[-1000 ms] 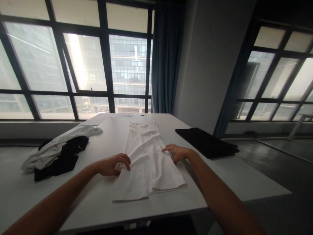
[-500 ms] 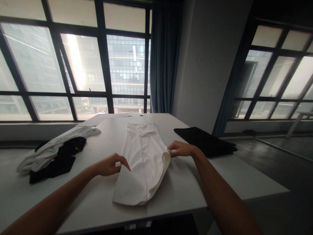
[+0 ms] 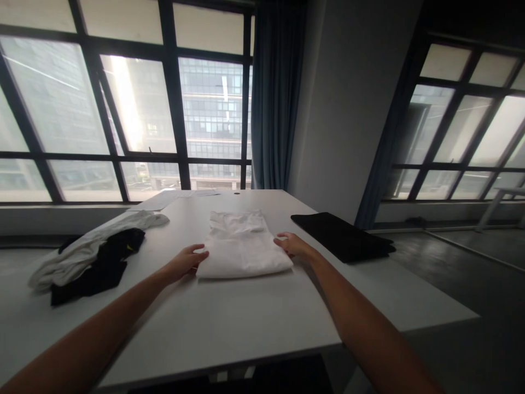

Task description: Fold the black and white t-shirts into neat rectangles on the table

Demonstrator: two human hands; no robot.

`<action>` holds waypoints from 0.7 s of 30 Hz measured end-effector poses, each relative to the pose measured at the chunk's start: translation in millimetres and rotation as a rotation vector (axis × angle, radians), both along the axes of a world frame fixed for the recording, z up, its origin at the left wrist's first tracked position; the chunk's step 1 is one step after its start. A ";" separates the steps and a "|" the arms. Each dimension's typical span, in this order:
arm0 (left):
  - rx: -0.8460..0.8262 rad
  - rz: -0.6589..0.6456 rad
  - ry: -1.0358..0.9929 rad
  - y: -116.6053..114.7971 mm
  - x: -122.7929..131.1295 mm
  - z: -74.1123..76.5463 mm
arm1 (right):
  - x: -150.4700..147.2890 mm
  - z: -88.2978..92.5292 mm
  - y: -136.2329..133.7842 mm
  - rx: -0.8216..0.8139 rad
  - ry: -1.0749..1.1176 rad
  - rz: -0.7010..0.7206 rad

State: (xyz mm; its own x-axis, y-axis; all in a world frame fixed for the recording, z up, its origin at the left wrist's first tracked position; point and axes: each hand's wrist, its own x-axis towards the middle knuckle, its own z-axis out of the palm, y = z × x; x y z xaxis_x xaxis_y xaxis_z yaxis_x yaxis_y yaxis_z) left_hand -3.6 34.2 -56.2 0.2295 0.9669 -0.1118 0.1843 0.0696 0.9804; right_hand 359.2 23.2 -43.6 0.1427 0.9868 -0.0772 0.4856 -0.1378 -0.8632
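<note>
Folded cloth [image 3: 241, 245] lay mid-table [image 3: 246, 323]. Left hand [image 3: 186, 261] touched its 9 o'clock edge, right hand [image 3: 290, 244] its 3 o'clock edge; both loose, gripping nothing. Garment type unclear. Heap [image 3: 82, 257] at 9 o'clock, shadowed.

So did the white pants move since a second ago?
Yes. The white pants got folded: their near end went away from the front edge of the table, toward the window, so they now lie short beside the black cloth.
</note>
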 end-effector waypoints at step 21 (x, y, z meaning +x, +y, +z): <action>0.154 -0.125 0.552 -21.7 1.1 4.3 | 10.1 3.1 -5.5 -0.012 -0.280 0.329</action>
State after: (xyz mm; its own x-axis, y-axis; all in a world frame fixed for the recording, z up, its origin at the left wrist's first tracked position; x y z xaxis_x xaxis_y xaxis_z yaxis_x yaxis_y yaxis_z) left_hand -2.5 12.5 -51.9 0.2909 0.9507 -0.1076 0.6682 -0.1214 0.7340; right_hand 369.3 17.7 -40.5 -0.1621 0.9825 -0.0919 0.7210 0.0543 -0.6909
